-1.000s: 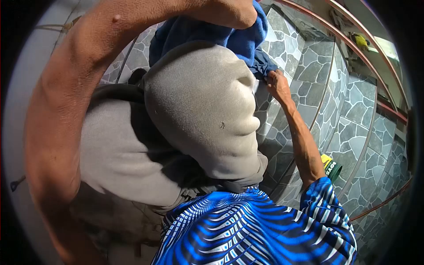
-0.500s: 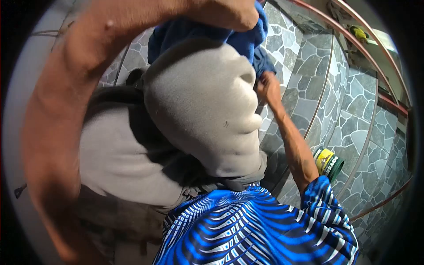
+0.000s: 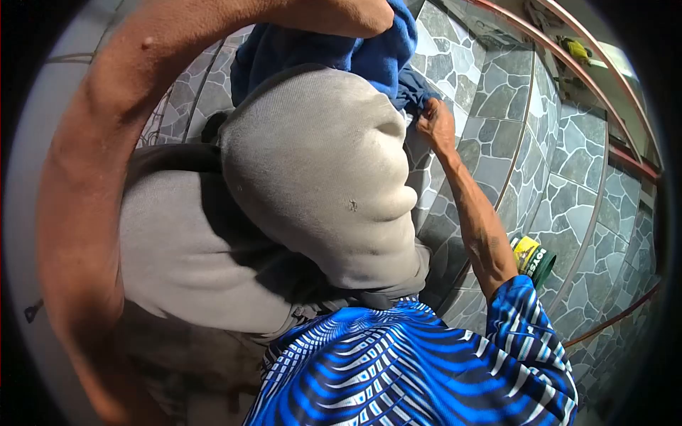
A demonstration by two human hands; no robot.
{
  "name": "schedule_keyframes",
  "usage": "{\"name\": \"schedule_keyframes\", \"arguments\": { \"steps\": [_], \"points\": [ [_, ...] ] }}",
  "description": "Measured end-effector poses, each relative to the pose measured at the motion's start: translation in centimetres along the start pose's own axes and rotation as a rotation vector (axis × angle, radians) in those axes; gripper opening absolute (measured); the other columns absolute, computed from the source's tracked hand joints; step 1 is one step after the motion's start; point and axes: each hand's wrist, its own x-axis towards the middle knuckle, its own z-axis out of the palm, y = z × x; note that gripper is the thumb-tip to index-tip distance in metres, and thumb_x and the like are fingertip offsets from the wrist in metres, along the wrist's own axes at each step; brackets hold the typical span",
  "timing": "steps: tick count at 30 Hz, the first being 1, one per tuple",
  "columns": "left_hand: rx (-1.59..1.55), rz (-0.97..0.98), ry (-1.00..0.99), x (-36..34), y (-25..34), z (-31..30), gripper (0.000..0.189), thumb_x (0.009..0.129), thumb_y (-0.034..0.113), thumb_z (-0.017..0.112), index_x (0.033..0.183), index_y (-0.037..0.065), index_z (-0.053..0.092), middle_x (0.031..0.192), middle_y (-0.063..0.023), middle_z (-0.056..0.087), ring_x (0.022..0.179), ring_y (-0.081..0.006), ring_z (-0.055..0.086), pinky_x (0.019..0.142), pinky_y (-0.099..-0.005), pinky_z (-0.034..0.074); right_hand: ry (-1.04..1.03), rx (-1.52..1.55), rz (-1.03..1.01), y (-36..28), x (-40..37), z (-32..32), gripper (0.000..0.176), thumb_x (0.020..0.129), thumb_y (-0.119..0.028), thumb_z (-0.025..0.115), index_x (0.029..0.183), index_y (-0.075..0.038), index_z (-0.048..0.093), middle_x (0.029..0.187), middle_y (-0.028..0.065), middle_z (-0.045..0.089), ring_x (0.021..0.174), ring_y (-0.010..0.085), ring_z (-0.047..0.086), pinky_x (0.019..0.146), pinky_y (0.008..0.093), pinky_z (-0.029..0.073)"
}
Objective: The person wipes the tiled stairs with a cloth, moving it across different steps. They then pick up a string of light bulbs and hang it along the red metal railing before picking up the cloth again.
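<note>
My right hand (image 3: pixel 437 129) has its fingers closed on the edge of a dark blue cloth (image 3: pixel 415 91), right of my raised knee. A brighter blue, towel-like cloth (image 3: pixel 312 53) lies bunched just beyond the knee, against the darker one. My left arm (image 3: pixel 92 170) curves round the left side and across the top. At its end my left hand (image 3: pixel 366 15) lies over the blue cloth at the upper frame edge; its fingers are hidden. Grey trousers (image 3: pixel 312 156) cover my bent legs.
Steps tiled in stone pattern (image 3: pixel 497 142) rise on the right. A green and yellow paint can (image 3: pixel 534 261) stands on them beside my right elbow. Reddish rails (image 3: pixel 597 92) curve along the upper right, with a small yellow object (image 3: pixel 575 50) behind.
The blue cloth and both hands appear shifted slightly left and up in view. My right hand keeps its hold on the dark blue cloth.
</note>
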Motion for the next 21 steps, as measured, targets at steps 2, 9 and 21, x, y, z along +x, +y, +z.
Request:
{"name": "schedule_keyframes", "arguments": {
  "steps": [2,9,21],
  "points": [
    [0.027,0.139,0.063,-0.4,-0.9,0.9,0.033,0.074,0.011,0.061,0.1,-0.006,0.07,0.091,-0.0278,0.071,0.087,-0.0388,0.07,0.082,-0.0411,0.056,0.048,0.096,-0.169,0.6,-3.1,1.3,0.012,0.075,-0.001,0.059,0.085,-0.003,0.052,0.082,0.022,0.049,0.076,0.0432,0.054,0.065,0.0482,0.042],
    [-0.005,0.04,-0.021,0.4,-0.5,0.2,0.032,0.074,0.012,0.061,0.099,-0.006,0.07,0.09,-0.0278,0.07,0.086,-0.0389,0.069,0.081,-0.0406,0.056,-0.022,0.001,-0.057,-0.1,1.3,0.2,0.01,0.076,-0.003,0.06,0.084,-0.003,0.053,0.077,0.0229,0.05,0.075,0.0443,0.054,0.064,0.0487,0.042],
    [0.009,0.154,-0.025,0.2,-1.0,-0.1,0.033,0.074,0.011,0.06,0.1,-0.006,0.07,0.09,-0.0263,0.071,0.084,-0.0369,0.07,0.08,-0.0397,0.056,0.06,0.138,-0.278,0.7,-2.2,1.9,0.02,0.072,0.003,0.062,0.089,-0.004,0.055,0.079,0.0204,0.05,0.073,0.0422,0.053,0.064,0.0488,0.043]
  ]
}}
